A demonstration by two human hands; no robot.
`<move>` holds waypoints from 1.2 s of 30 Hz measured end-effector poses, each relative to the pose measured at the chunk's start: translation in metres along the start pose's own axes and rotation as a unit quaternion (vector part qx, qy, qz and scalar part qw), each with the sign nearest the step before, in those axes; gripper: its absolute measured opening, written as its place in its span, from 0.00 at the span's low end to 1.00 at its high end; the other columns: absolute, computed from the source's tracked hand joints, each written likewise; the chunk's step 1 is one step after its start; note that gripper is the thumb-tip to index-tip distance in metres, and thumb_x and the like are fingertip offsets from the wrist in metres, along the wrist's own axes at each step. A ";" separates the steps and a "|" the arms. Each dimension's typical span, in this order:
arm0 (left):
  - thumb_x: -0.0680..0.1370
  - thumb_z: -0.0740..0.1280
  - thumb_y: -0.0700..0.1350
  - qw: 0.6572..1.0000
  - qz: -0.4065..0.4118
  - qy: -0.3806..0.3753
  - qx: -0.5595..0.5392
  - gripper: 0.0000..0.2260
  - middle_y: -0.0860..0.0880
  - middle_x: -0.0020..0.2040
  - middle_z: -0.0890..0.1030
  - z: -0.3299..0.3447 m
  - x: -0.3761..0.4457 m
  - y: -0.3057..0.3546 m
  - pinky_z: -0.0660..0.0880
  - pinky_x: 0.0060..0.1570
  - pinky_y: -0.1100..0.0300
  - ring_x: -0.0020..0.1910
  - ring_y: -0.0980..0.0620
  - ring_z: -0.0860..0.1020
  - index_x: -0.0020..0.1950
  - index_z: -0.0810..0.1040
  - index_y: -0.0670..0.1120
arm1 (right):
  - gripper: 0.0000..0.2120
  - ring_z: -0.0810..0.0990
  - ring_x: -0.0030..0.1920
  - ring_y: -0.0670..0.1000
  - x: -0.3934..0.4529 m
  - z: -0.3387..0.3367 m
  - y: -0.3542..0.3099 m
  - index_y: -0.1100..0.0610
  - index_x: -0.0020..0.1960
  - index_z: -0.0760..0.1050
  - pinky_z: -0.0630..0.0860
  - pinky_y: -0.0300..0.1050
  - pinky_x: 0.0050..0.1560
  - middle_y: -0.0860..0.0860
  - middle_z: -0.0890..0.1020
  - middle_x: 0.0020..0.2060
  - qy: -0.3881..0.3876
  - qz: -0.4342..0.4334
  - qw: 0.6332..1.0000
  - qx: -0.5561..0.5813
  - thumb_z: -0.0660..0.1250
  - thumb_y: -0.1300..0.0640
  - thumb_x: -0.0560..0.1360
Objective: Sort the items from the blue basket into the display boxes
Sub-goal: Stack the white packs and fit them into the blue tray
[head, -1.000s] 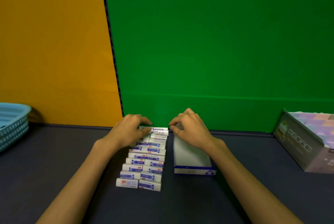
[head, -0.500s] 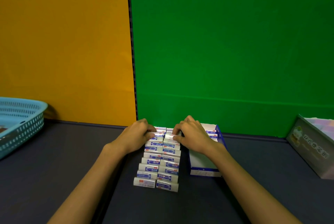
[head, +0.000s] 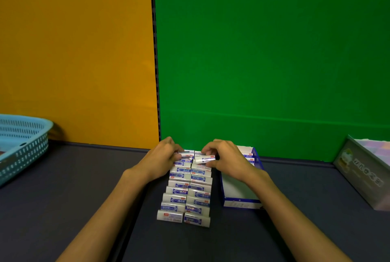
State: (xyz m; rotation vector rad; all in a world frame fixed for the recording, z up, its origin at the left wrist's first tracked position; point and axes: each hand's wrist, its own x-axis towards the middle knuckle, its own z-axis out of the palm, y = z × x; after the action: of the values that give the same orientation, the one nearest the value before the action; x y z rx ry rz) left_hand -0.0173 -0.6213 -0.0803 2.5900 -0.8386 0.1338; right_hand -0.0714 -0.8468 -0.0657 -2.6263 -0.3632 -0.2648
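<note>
Centrally on the dark table (head: 63, 209), small white-and-blue packs (head: 185, 194) lie in two rows — the right hand (head: 225, 160) pinches one pack (head: 204, 158) at the far end, the left hand (head: 162, 160) curls over the packs beside it. A display box (head: 240, 203) stands just right; the blue basket (head: 23, 145) sits far left, a second box (head: 363, 173) far right.

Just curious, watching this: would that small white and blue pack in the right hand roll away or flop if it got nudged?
Probably neither. The small pack pinched by the right hand has flat faces and straight edges, so it should slide, not roll. It keeps its shape in the fingers, so it seems stiff. The two rows of packs lean on one another, so a push might topple several.
</note>
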 end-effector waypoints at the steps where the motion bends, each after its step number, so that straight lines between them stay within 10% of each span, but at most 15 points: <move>1: 0.83 0.63 0.45 1.000 0.003 0.005 -0.009 0.12 0.50 0.53 0.71 0.000 0.001 0.001 0.66 0.52 0.61 0.52 0.53 0.70 0.65 0.77 0.44 | 0.18 0.76 0.46 0.44 -0.001 -0.001 0.000 0.54 0.58 0.81 0.74 0.39 0.51 0.47 0.79 0.47 -0.002 -0.002 1.000 0.001 0.79 0.60 0.69; 15: 0.84 0.60 0.46 0.994 0.088 0.030 -0.055 0.09 0.51 0.51 0.74 0.005 0.017 0.069 0.69 0.51 0.58 0.50 0.53 0.72 0.61 0.76 0.46 | 0.13 0.80 0.35 0.40 -0.037 -0.046 0.045 0.56 0.44 0.86 0.76 0.34 0.41 0.47 0.84 0.36 0.086 0.054 0.993 0.065 0.69 0.72 0.70; 22: 0.84 0.61 0.46 0.995 0.088 0.024 -0.049 0.09 0.52 0.51 0.73 0.017 0.025 0.090 0.66 0.49 0.60 0.49 0.55 0.71 0.61 0.76 0.46 | 0.15 0.76 0.52 0.46 -0.045 -0.033 0.057 0.50 0.57 0.82 0.75 0.45 0.56 0.45 0.82 0.51 0.003 0.029 0.998 -0.048 0.70 0.62 0.72; 36: 0.83 0.62 0.47 0.995 0.079 0.024 0.047 0.11 0.49 0.57 0.76 0.029 0.036 0.108 0.72 0.58 0.50 0.57 0.49 0.73 0.63 0.77 0.47 | 0.10 0.71 0.51 0.48 -0.050 -0.041 0.072 0.48 0.54 0.82 0.64 0.45 0.48 0.43 0.83 0.48 -0.038 0.015 0.984 -0.171 0.75 0.50 0.72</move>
State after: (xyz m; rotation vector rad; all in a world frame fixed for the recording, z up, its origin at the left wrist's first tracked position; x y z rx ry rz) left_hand -0.0515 -0.7324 -0.0606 2.5938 -1.0423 0.2860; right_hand -0.1019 -0.9380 -0.0733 -2.9842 -0.3275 -0.2341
